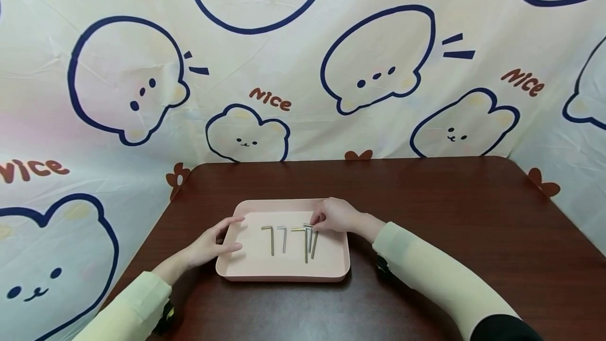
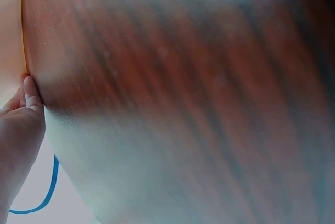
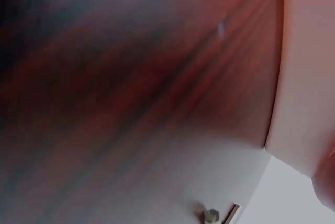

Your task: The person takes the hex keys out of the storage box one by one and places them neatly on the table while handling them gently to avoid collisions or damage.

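Note:
A pale pink tray (image 1: 251, 264) lies on the table with several L-shaped hex keys in it. At its left rim, my left hand (image 1: 206, 244) holds the edge, thumb and index finger over the rim; the left wrist view catches part of this hand (image 2: 23, 122) at the tray edge. Over the tray's right part, my right hand (image 1: 335, 214) pinches a hex key (image 1: 314, 246) near its upper end, partly hidden by the fingers. Close beside are a silver key (image 1: 310, 243) and a longer brassy one (image 1: 305, 251). Farther left lie two more, one brassy (image 1: 272, 243), one silver (image 1: 284, 241).
The tray stands on a dark brown wooden table (image 1: 426, 199). Behind and beside it hangs a pale curtain (image 1: 303, 67) with bear drawings. Both wrist views show mostly blurred table top, with metal key ends (image 3: 211, 216) at the bottom of the right one.

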Tool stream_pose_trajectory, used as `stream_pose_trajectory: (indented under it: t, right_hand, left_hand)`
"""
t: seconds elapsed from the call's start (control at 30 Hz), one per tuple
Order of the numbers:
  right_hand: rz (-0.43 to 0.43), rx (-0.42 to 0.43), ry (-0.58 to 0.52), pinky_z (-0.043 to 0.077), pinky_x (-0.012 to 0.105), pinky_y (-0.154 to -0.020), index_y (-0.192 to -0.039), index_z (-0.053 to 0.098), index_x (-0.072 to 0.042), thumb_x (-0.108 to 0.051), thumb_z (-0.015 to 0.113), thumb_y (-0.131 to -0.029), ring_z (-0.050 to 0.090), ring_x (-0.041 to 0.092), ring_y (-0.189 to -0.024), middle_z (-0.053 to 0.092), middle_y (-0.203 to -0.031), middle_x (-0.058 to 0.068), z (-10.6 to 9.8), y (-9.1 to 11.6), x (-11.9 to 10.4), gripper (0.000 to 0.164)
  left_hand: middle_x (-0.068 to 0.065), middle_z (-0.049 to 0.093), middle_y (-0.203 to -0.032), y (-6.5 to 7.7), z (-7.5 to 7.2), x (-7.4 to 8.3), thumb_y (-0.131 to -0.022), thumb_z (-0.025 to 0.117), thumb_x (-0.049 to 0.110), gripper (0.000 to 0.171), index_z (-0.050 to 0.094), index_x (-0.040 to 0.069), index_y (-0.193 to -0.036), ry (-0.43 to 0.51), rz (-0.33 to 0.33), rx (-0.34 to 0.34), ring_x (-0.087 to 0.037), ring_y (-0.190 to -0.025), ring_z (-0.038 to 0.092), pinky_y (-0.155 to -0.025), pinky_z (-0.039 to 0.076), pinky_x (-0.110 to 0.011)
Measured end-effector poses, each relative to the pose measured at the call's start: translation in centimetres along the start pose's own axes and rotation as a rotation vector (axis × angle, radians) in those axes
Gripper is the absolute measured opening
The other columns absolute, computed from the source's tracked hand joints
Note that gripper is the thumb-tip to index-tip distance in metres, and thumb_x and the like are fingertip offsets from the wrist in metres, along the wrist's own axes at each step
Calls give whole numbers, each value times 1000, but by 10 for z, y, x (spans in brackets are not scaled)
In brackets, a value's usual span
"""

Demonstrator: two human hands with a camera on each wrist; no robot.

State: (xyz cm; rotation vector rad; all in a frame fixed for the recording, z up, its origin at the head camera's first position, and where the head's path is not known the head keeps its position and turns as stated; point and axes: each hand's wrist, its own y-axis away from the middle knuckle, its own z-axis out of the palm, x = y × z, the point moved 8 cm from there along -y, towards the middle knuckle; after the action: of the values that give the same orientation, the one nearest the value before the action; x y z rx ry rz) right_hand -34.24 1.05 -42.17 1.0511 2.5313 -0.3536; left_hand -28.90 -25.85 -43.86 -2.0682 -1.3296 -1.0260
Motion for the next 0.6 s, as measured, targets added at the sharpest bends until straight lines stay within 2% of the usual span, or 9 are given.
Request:
stream_pose_trajectory:
  t: [0.2,0.4,0.6]
  right_hand:
    - [3,11,36,41,24,-61,-82,78,-22,-25,82,-80,49,4,-66,56,-70,-15,1,-2,-1,5]
    - [31,1,62,42,25,-62,-78,78,-24,-27,81,-80,50,4,-68,57,-66,-17,4,-4,0,5]
    - [50,-5,81,43,25,-62,-72,76,-26,-27,80,-81,51,3,-68,59,-64,-19,3,-3,-1,10]
  left_hand:
    - [-22,41,-144,0,0,0,-88,74,22,67,41,7,-144,7,0,-3,-36,-124,45,-95,41,-41]
    - [-22,40,-145,0,0,0,-88,74,21,66,41,7,-144,7,1,-5,-37,-125,44,-96,39,-48]
    - [-22,39,-145,0,0,1,-88,73,20,65,41,7,-144,9,-2,-4,-37,-125,44,-96,39,-49]
